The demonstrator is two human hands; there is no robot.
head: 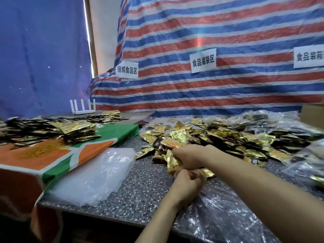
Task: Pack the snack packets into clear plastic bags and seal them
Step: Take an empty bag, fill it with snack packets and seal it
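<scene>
head | right hand [188, 158] fingers [178, 153] clutch gold packets [172, 164], axes mixed | left hand [186, 184] pinches clear bag [220, 213]

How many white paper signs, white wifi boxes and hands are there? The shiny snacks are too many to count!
Paper signs: 3 (the far right one is cut off by the picture's edge)
Router: 1
Hands: 2, the left hand and the right hand
Total: 6
</scene>
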